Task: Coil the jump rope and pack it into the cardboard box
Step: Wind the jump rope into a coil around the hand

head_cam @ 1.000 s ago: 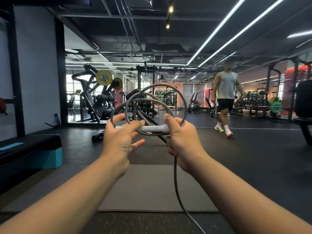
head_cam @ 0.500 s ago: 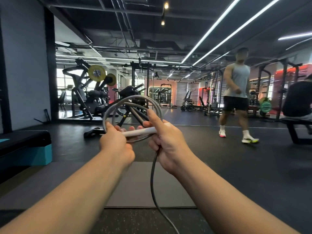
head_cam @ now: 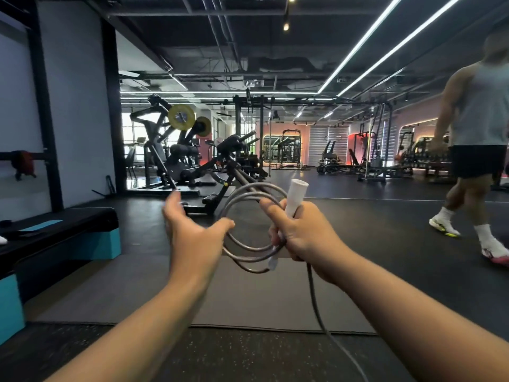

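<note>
1. Right hand [head_cam: 303, 235], centre frame, fist wrapped round the white handle [head_cam: 294, 198] plus the gathered loops of the jump rope [head_cam: 248, 224]; handle tilted up.
2. Left hand [head_cam: 192, 238], just left of the coil, spread wide; thumb at the loop edge, contact unclear.
3. Free tail [head_cam: 316, 304] drops from the right fist to bottom of frame.
4. Judgement: cord light, springy, smooth; loops likely to spring open. Pinch where strands cross the handle.
5. Cardboard box not visible.
</note>
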`<act>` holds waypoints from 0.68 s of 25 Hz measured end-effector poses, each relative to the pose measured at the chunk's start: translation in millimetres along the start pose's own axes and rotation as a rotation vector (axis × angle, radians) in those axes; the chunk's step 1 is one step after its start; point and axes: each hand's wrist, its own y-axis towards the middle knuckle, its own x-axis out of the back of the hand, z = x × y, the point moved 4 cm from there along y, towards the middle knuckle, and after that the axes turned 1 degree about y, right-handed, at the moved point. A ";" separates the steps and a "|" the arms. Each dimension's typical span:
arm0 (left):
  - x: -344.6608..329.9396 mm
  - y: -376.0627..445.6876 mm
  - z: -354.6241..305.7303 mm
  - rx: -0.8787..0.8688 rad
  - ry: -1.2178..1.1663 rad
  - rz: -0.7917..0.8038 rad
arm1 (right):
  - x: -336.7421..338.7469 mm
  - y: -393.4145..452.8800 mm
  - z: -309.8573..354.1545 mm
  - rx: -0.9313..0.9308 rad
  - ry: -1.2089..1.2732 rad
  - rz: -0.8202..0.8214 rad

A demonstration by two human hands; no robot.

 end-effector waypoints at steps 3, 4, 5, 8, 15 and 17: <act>-11.0 -2.6 -76.2 -1.070 0.704 0.232 | 4.4 11.7 -2.1 0.046 -0.407 0.145; -25.6 -3.3 -88.2 -1.235 0.969 0.381 | 3.7 14.3 -0.2 0.059 -0.515 0.185; -39.6 -1.7 -92.7 -1.280 1.208 0.515 | 1.7 16.3 3.3 0.086 -0.619 0.228; -69.2 8.4 -86.6 -1.176 1.547 0.665 | -6.8 15.3 19.0 0.153 -0.769 0.330; -55.5 29.2 -67.5 -0.717 1.480 0.913 | 13.5 14.5 11.8 0.120 -0.724 0.399; -54.1 27.2 -61.7 -0.652 1.468 0.927 | 11.0 11.9 10.0 0.180 -0.813 0.430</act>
